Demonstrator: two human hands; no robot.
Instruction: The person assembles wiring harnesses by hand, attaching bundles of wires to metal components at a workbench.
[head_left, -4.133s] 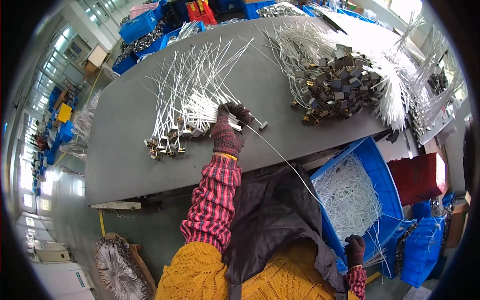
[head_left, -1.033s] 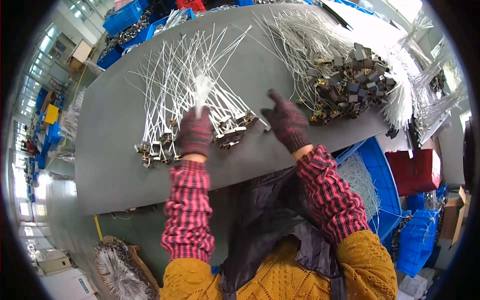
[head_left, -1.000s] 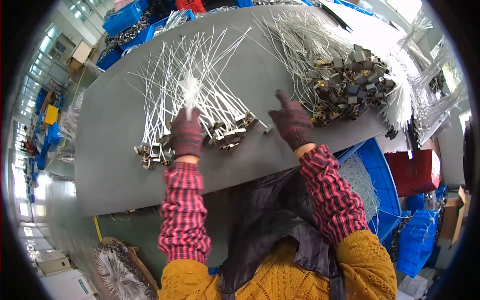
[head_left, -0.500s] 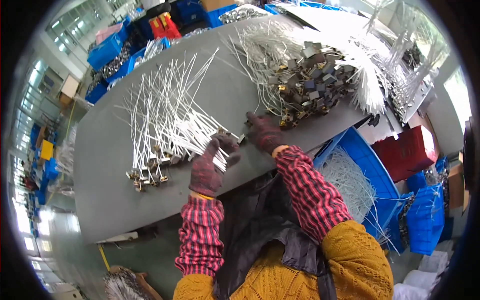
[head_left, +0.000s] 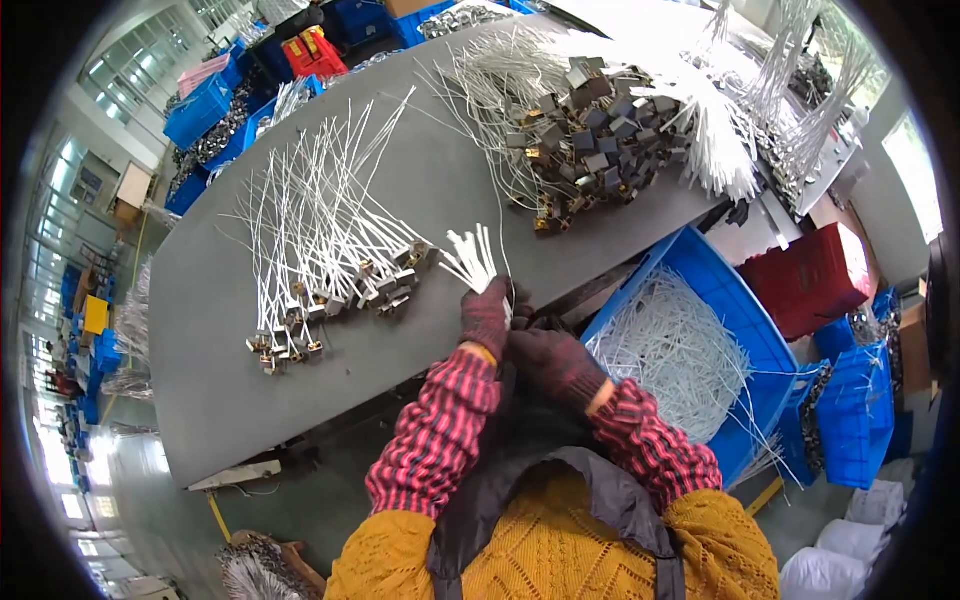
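Note:
My left hand (head_left: 486, 318), in a dark red and black glove, is closed round a bundle of short white tubes (head_left: 470, 258) that fan out above its fingers. Close against it at the table's near edge is my right hand (head_left: 553, 362), its fingers pinched together; what they hold is hidden. A thin white wire runs up from between the hands. Left of them lies a spread row of small dark, brass-coloured parts with long white wires (head_left: 325, 240). Beyond my hands is a heap of dark square parts (head_left: 590, 140) with white wires trailing off.
The grey table (head_left: 220, 400) curves round in front of me. At its right edge a blue bin (head_left: 757, 318) holds a tangle of cut white strands (head_left: 672, 355). Beside it stand a red box (head_left: 808, 295) and another blue bin (head_left: 857, 425).
My left hand has moved right, away from the spread wired parts, with the white tubes in it. My right hand has come back from the dark heap to meet it at the table edge.

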